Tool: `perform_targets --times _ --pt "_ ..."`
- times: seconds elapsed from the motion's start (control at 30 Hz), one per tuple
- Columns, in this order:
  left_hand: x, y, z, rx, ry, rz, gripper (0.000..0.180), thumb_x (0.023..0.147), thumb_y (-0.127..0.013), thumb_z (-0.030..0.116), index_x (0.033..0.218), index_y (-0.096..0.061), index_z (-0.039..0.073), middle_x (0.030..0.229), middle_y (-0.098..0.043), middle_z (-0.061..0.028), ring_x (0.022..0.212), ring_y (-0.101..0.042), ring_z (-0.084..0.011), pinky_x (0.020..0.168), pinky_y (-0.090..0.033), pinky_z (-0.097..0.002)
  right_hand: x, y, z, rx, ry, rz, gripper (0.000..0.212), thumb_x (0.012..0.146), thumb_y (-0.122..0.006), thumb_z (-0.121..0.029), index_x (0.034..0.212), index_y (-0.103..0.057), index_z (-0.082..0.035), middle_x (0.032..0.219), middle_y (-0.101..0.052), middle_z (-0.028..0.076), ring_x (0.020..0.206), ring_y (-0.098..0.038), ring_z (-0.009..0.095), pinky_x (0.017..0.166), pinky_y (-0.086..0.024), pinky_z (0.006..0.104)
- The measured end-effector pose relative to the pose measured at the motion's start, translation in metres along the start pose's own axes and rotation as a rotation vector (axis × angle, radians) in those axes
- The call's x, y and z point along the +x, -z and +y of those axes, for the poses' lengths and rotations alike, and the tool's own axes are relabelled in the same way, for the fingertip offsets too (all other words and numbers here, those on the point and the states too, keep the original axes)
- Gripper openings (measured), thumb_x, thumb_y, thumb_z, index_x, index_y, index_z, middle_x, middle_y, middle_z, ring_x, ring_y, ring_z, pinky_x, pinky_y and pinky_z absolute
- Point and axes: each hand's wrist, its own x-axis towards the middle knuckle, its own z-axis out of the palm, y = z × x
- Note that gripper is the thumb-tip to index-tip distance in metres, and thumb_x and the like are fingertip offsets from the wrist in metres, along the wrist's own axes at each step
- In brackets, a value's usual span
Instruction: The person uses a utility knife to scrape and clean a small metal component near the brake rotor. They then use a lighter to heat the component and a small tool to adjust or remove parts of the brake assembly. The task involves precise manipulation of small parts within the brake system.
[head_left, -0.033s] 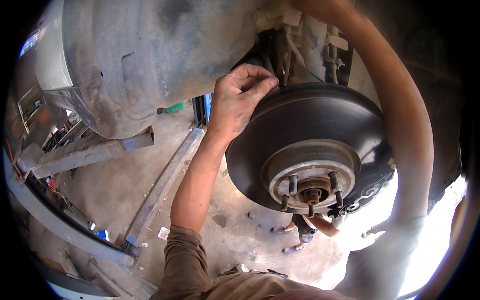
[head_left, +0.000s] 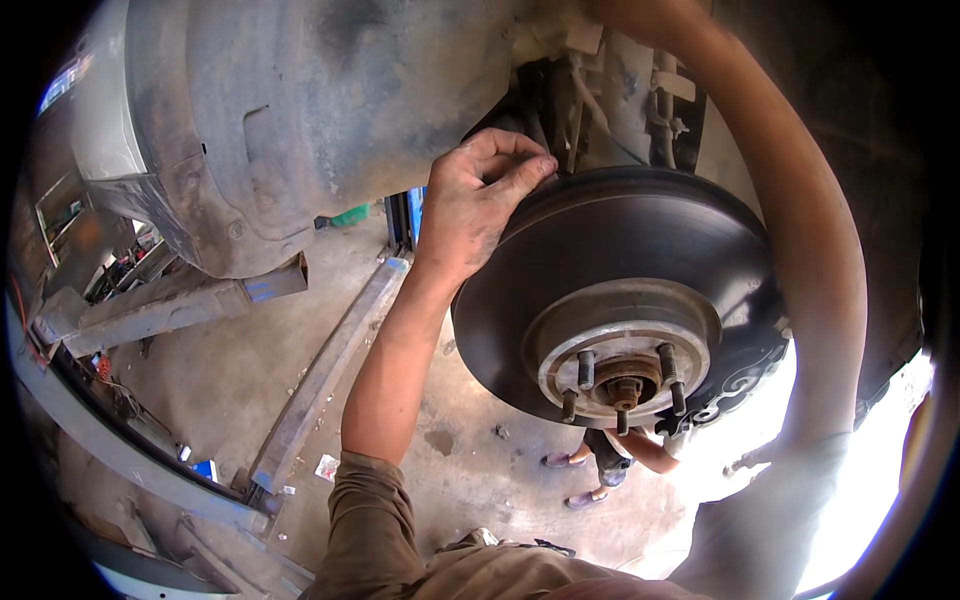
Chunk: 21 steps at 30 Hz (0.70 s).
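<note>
My left hand (head_left: 473,195) is raised to the upper left edge of a dark, round brake disc (head_left: 640,225). Thumb and forefinger are pinched together there; whatever may be between them is too small to make out. At the disc's centre sits a wheel hub (head_left: 560,375) with several threaded studs and a rusty middle nut. My right arm arches up past the disc's right side. At the top edge my right hand (head_left: 655,18) is only partly in view, its fingers hidden near the suspension strut (head_left: 628,95).
A dusty wheel-arch liner (head_left: 330,100) hangs at upper left. Lift arms (head_left: 180,312) and a long metal beam (head_left: 325,380) lie beyond my left arm. Below the disc, another person (head_left: 605,460) stands on the stained concrete floor (head_left: 235,375), with an arm beneath the hub.
</note>
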Motion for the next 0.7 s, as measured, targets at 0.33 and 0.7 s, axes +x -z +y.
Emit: perform_targets --times 0.33,0.7 --pt "0.0 -0.006 -0.005 0.049 -0.003 -0.028 0.013 0.082 -0.069 0.011 0.09 -0.064 0.0 0.075 -0.066 -0.0016 0.072 -0.058 -0.0065 0.07 -0.045 -0.0203 -0.159 0.057 -0.028 0.259 0.095 0.259 0.043 0.072 -0.068 -0.015 0.112 -0.06 -0.001 0.093 -0.067 0.018 0.088 -0.064 0.031 0.077 -0.05 0.0401" --pt "0.001 0.003 0.005 -0.136 -0.062 -0.014 0.012 0.086 -0.062 0.002 0.096 -0.059 -0.002 0.094 -0.068 -0.0146 0.087 -0.064 -0.0147 0.082 -0.05 -0.0243 -0.679 -0.055 -0.213 0.835 -1.153 -0.871 0.034 0.078 -0.064 -0.015 0.109 -0.062 -0.001 0.091 -0.067 0.018 0.084 -0.066 0.026 0.074 -0.051 0.0363"
